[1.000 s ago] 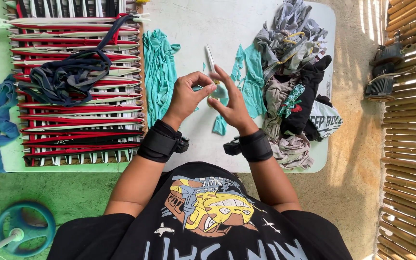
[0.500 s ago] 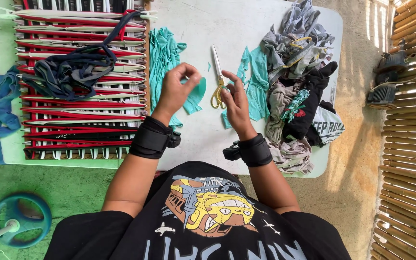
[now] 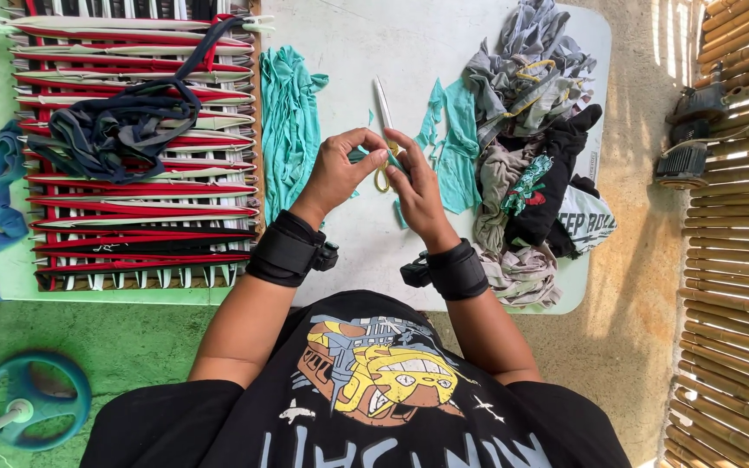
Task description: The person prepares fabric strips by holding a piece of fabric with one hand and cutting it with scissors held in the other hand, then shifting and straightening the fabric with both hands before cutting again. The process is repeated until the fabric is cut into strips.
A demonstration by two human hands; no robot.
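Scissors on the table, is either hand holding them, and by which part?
The right hand holds the scissors by the yellow handle loops, blades pointing away. The left hand pinches a small teal fabric scrap in its fingers.

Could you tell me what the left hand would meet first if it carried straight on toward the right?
The left hand would likely meet the right hand and the scissors first; they nearly touch, though depth is unclear.

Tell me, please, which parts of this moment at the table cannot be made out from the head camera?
- Scissors: handles mostly hidden behind the right hand.
- Teal scrap: pinched by the left hand, too small to judge.
- Weaving frame: top cut off by the picture's upper edge.
- Clothes pile: lower layers buried under the upper ones.
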